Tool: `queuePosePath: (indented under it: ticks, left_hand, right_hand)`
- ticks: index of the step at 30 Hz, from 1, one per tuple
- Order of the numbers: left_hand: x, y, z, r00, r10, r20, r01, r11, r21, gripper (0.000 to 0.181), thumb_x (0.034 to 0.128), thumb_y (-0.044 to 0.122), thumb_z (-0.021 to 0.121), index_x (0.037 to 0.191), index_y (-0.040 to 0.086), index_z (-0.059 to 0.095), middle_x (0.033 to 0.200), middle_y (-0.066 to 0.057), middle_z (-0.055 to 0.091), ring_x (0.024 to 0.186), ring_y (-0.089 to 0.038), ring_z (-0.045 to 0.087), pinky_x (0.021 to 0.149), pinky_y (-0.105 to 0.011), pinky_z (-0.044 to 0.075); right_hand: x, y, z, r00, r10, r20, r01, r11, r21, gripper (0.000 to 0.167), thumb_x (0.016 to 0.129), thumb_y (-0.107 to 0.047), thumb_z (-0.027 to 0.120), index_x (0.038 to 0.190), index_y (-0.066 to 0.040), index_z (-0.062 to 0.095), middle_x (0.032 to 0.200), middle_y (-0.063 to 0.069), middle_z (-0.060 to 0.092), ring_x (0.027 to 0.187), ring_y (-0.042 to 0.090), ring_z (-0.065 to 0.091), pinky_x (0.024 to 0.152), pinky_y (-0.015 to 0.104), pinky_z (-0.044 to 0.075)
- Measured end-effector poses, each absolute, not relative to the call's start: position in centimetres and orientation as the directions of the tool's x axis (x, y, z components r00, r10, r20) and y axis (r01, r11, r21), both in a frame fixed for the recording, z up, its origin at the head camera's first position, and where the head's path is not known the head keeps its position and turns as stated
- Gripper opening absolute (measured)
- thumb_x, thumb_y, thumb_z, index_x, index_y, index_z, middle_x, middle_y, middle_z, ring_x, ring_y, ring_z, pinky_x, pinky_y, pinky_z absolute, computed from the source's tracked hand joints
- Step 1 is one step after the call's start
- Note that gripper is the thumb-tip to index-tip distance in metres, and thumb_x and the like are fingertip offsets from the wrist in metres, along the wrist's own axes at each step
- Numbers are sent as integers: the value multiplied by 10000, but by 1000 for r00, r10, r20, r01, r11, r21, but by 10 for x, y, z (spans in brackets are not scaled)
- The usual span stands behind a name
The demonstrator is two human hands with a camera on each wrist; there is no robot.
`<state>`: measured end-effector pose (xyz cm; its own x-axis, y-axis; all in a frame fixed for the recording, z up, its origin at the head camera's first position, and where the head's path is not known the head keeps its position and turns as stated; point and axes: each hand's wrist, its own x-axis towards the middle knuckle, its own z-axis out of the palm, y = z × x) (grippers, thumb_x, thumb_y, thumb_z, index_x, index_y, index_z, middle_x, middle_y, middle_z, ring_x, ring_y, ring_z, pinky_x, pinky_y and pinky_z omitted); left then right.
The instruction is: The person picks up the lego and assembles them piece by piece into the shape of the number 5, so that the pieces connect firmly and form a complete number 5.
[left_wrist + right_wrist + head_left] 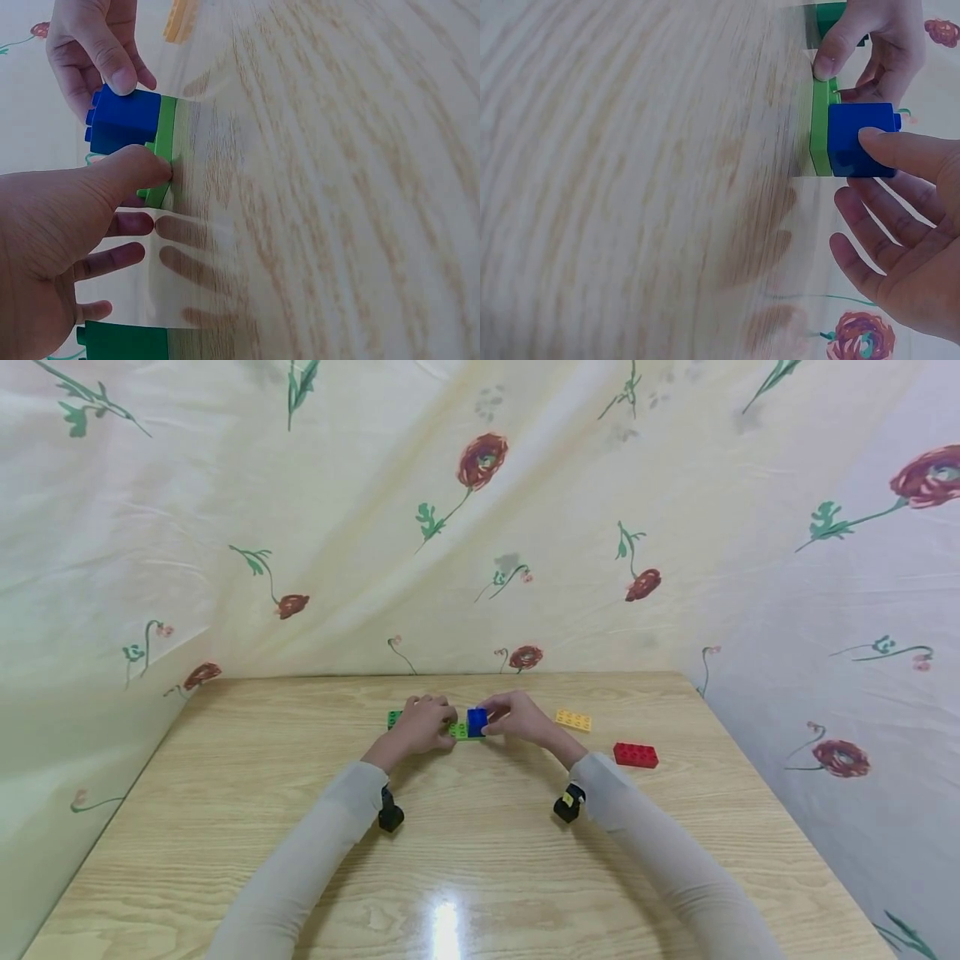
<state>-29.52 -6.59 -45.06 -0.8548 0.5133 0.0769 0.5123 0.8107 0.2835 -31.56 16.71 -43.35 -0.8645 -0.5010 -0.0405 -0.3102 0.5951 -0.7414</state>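
Observation:
A flat light green building brick [460, 732] lies on the table, its studs up. The left hand [425, 724] pinches its left end between thumb and fingers; in the left wrist view the thumb [139, 166] presses along its near side. A taller blue brick [861, 140] sits on the right end of the green one, with no gap that I can see between them. The right hand [517, 717] pinches the blue brick, its thumb [892, 148] on the near face and the fingertips on the side away from the camera, partly hidden.
A dark green brick [124, 341] stands just left of the left hand. On the right lie a flat yellow-orange brick [573, 720] and, closer, a red brick [636, 755]. A flowered cloth [360, 527] hangs behind the wooden table [480, 852].

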Motion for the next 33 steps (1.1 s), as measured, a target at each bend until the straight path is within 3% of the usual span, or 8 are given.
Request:
queuePosePath:
  ticks: [10,20,33]
  left_hand:
    - [-299,-65,-451,-860,504,79,504,817,281,342,900,305,780,1189,133,717,1188,-60,651,1162,-325,570,1133,-614,344]
    - [-302,-63,-451,-865,496,81,498,827,261,339,901,315,772,1189,142,723,1183,-51,658,1158,-321,570,1123,-607,353]
    - [-300,-64,-450,-864,497,80,500,829,252,331,909,317,765,1192,152,713,1191,-42,652,1169,-295,512,1109,-639,332]
  right_hand:
    - [-319,175,-426,-845,-535,-11,-374,605,-702,476,910,-153,754,1354,-25,637,1258,167,695,1136,313,648,967,446,545]
    - [-321,192,-419,-818,-573,44,-450,590,-670,455,917,-113,733,1328,51,626,1313,241,656,1193,402,613,1042,530,488]
    - [-319,228,-415,-855,-518,35,-428,664,-614,440,917,-114,729,1320,38,638,1340,230,650,1228,427,584,1046,585,464]
